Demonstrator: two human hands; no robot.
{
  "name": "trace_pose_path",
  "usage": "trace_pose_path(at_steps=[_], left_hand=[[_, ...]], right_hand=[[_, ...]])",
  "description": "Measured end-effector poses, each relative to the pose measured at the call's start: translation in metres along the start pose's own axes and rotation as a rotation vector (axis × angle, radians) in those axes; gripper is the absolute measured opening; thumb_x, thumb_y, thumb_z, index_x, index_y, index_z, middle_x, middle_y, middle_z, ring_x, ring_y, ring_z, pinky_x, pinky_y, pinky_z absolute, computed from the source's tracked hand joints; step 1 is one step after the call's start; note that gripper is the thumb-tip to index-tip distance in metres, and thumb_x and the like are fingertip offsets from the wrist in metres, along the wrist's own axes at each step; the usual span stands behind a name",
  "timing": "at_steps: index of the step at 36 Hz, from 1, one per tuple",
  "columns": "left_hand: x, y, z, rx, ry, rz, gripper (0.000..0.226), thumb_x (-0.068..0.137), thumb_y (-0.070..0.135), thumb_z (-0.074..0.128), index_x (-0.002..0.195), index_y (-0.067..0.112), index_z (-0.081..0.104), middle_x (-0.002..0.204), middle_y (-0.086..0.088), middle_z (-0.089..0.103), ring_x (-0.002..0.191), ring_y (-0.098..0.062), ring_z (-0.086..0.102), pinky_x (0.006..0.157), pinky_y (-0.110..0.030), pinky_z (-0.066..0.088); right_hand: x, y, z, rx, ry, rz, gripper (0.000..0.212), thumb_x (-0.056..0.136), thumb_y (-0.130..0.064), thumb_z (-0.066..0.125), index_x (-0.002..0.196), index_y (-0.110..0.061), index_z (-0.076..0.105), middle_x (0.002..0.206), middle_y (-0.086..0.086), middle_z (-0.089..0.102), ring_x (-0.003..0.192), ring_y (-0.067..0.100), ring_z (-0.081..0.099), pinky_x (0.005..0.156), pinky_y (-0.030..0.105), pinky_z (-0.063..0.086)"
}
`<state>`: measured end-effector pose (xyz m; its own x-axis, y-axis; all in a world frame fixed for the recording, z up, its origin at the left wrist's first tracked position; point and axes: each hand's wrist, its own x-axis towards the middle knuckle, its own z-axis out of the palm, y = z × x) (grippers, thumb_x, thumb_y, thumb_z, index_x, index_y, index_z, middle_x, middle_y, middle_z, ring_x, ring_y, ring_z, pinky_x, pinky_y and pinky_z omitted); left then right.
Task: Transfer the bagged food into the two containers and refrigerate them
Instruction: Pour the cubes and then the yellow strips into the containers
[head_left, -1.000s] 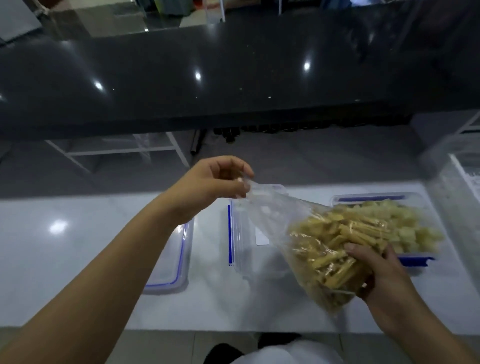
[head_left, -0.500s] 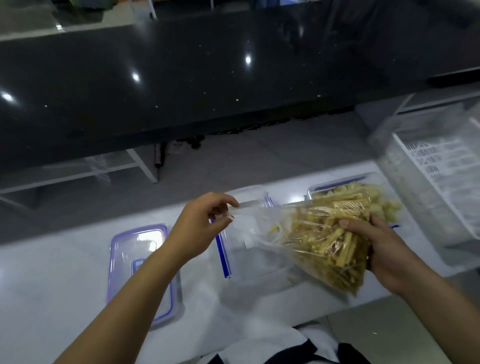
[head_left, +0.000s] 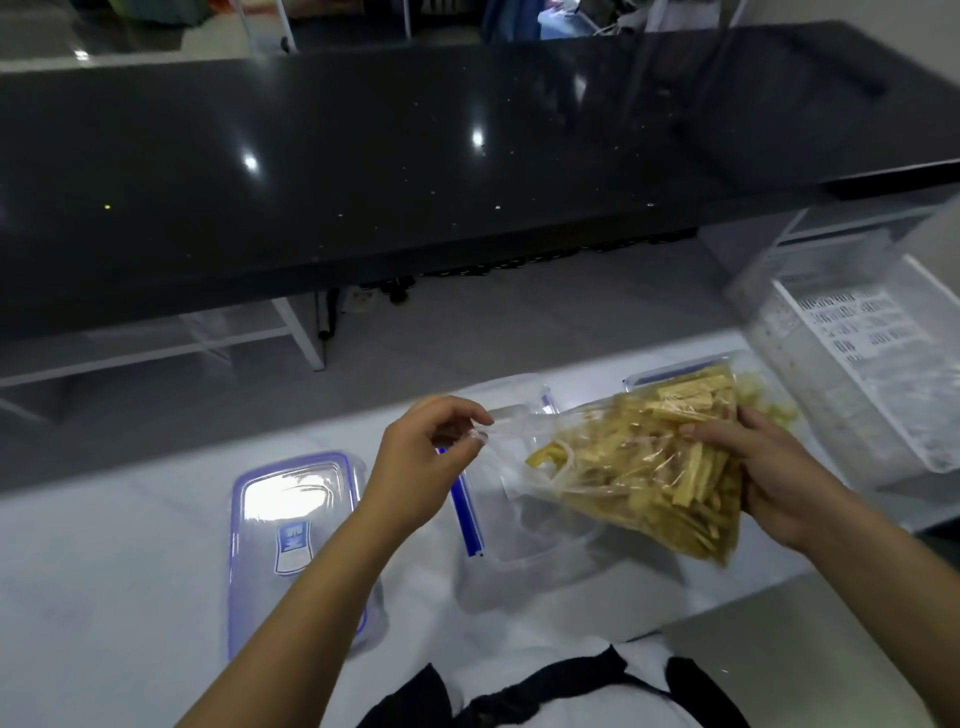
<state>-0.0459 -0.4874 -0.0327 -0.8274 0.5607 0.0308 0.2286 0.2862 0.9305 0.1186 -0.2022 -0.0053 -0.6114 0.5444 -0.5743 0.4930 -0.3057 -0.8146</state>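
Hands (head_left: 423, 457) (head_left: 784, 483) hold food bag (head_left: 639, 467) over empty container (head_left: 519, 540).

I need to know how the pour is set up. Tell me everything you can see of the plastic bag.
The plastic bag is clear, thin and crinkled, packed with yellow stick-shaped food pieces. It is held tilted in the air over the empty container. The left hand pinches its mouth end; the right hand grips its full end from behind.

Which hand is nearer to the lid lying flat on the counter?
Left. The left hand pinches the bag's mouth just right of the lid; the right hand grips the bag's far end, well beyond it.
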Motion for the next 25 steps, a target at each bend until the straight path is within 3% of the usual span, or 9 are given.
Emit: trace_pose_path(at_steps=[5, 10, 14, 18, 22, 25], left_hand=[[-0.004, -0.004, -0.001, -0.001, -0.009, -0.047, 0.031, 0.09, 0.004, 0.072, 0.09, 0.034, 0.07, 0.097, 0.008, 0.067, 0.088, -0.006, 0.064, 0.08, -0.017, 0.053], [-0.011, -0.004, -0.002, 0.002, 0.007, -0.013, 0.034, 0.092, 0.006, 0.07, 0.092, 0.04, 0.067, 0.099, 0.018, 0.065, 0.093, -0.002, 0.063, 0.081, -0.01, 0.051], [-0.011, -0.008, -0.001, -0.024, 0.005, -0.066, 0.03, 0.091, 0.002, 0.069, 0.094, 0.032, 0.069, 0.1, 0.009, 0.068, 0.089, -0.008, 0.064, 0.082, -0.017, 0.052], [-0.014, -0.007, -0.001, -0.032, 0.002, -0.016, 0.031, 0.09, 0.0, 0.069, 0.094, 0.031, 0.07, 0.099, 0.012, 0.068, 0.091, -0.004, 0.065, 0.081, -0.013, 0.053], [-0.013, -0.01, -0.004, -0.046, 0.03, -0.013, 0.039, 0.09, -0.001, 0.068, 0.091, 0.038, 0.067, 0.098, 0.011, 0.068, 0.09, -0.002, 0.064, 0.077, -0.011, 0.051], [-0.014, -0.014, -0.003, -0.067, 0.035, -0.038, 0.04, 0.091, 0.0, 0.068, 0.09, 0.04, 0.066, 0.099, 0.012, 0.069, 0.09, -0.002, 0.065, 0.077, -0.012, 0.053]], right_hand=[[-0.002, -0.009, 0.008, -0.039, -0.011, 0.011, 0.043, 0.08, -0.014, 0.076, 0.12, -0.021, 0.062, 0.099, 0.01, 0.078, 0.08, 0.028, 0.075, 0.065, 0.037, 0.055], [-0.008, -0.021, 0.013, -0.027, -0.063, -0.029, 0.061, 0.056, -0.027, 0.082, 0.114, -0.023, 0.064, 0.097, 0.006, 0.078, 0.079, 0.024, 0.076, 0.058, 0.035, 0.057], [-0.008, -0.022, 0.022, -0.117, 0.012, -0.043, 0.038, 0.076, -0.017, 0.081, 0.111, -0.023, 0.066, 0.097, 0.007, 0.078, 0.084, 0.029, 0.075, 0.075, 0.044, 0.056], [-0.009, -0.027, 0.028, -0.147, 0.02, -0.037, 0.035, 0.079, -0.015, 0.079, 0.111, -0.021, 0.066, 0.093, 0.006, 0.079, 0.076, 0.025, 0.076, 0.056, 0.033, 0.056], [-0.011, -0.033, 0.031, -0.188, -0.003, -0.045, 0.038, 0.076, -0.02, 0.082, 0.111, -0.026, 0.067, 0.097, 0.006, 0.078, 0.084, 0.028, 0.076, 0.069, 0.042, 0.06], [-0.009, -0.03, 0.034, -0.233, 0.008, -0.004, 0.026, 0.077, -0.021, 0.082, 0.099, -0.024, 0.068, 0.085, 0.003, 0.078, 0.074, 0.024, 0.075, 0.064, 0.036, 0.056]])
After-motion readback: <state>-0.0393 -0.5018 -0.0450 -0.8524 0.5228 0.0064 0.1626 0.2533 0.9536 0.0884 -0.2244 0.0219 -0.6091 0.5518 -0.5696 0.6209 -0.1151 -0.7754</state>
